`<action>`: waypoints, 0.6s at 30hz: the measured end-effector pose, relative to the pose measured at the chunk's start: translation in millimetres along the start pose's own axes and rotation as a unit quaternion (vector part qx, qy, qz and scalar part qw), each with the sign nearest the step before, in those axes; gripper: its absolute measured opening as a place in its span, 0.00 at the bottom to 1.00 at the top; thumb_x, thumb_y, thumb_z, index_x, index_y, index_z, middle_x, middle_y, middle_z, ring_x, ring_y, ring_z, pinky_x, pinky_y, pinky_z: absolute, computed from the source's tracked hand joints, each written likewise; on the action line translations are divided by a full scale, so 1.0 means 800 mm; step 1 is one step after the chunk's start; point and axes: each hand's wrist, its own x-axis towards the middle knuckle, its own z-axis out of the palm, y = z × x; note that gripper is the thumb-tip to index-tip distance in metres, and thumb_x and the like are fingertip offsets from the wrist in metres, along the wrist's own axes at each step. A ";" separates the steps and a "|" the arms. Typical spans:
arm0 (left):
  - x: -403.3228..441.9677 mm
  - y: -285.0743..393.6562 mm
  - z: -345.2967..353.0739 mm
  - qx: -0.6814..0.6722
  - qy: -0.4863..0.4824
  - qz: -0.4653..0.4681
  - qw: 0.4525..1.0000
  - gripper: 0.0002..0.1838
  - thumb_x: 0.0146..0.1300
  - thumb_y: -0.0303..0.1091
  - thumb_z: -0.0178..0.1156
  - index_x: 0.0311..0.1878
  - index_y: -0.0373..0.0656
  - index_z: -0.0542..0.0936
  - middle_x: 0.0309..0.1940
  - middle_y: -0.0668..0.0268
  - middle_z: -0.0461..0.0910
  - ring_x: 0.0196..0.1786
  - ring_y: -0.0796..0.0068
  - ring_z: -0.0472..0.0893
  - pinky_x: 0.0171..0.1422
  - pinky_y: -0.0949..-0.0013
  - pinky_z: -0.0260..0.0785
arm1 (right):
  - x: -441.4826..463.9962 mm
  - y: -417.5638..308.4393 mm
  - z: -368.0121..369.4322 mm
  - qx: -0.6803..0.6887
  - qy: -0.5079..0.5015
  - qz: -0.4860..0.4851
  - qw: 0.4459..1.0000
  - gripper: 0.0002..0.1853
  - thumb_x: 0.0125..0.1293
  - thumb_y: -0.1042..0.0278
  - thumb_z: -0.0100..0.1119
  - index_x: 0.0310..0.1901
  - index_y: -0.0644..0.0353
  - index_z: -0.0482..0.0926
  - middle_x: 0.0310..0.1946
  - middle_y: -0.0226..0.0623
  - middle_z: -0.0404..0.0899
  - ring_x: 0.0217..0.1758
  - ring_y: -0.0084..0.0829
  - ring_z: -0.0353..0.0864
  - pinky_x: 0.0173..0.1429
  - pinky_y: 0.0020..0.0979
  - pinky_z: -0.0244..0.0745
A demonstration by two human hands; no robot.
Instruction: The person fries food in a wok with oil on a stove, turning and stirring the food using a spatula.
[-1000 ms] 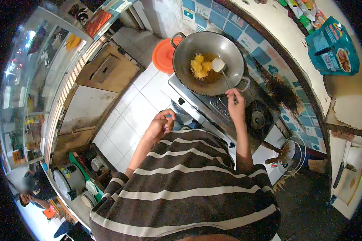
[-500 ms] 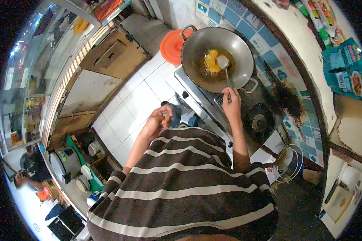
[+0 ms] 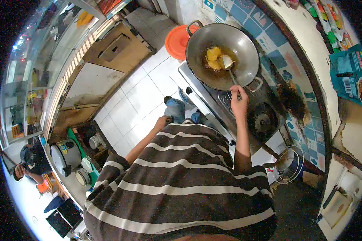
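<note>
My right hand [image 3: 239, 98] is closed around the handle of a metal spatula [image 3: 232, 75]. The spatula's blade rests in a large wok [image 3: 245, 48], against yellow-orange pieces of food [image 3: 214, 54] lying in oil. The wok, with two loop handles, sits on the far part of a gas stove [image 3: 225, 96]. My left hand [image 3: 162, 121] is low by the hem of my striped shirt [image 3: 181, 156], close to my jeans; its fingers are mostly hidden, so their grip does not show.
An orange lid or bucket top [image 3: 176, 42] stands on the floor left of the wok. The second burner [image 3: 263, 120] is nearer me. A teal food packet [image 3: 350, 76] lies on the ledge at right. Glass shelving [image 3: 32, 80] lines the left; another person [image 3: 32, 160] is beyond the counter.
My left hand has dropped from in front of me down to the shirt hem. The spatula blade has shifted slightly against the food, and the view has moved a little.
</note>
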 end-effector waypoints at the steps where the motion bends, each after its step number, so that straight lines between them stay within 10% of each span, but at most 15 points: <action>1: 0.000 0.017 -0.004 0.004 0.010 -0.020 1.000 0.15 0.56 0.37 0.59 0.47 0.45 0.82 0.45 0.52 0.81 0.44 0.50 0.81 0.52 0.59 0.74 | 0.000 0.001 -0.003 -0.009 -0.001 0.003 1.000 0.11 0.71 0.67 0.47 0.35 0.65 0.76 0.29 0.32 0.78 0.34 0.23 0.73 0.44 0.26 0.68; 14: -0.027 0.071 -0.058 -0.093 -0.165 -0.028 0.981 0.20 0.64 0.45 0.55 0.53 0.41 0.76 0.52 0.53 0.77 0.52 0.61 0.77 0.54 0.63 0.69 | 0.006 -0.023 -0.032 -0.012 0.024 -0.031 0.999 0.11 0.71 0.66 0.48 0.36 0.66 0.75 0.32 0.37 0.78 0.38 0.32 0.76 0.48 0.30 0.69; 18: -0.018 0.164 -0.123 -0.108 0.035 0.065 0.991 0.14 0.66 0.40 0.55 0.48 0.41 0.77 0.42 0.57 0.79 0.41 0.65 0.79 0.45 0.65 0.71 | 0.016 -0.038 -0.042 -0.047 0.048 -0.055 0.996 0.11 0.71 0.66 0.48 0.36 0.65 0.75 0.34 0.40 0.78 0.41 0.36 0.77 0.49 0.32 0.69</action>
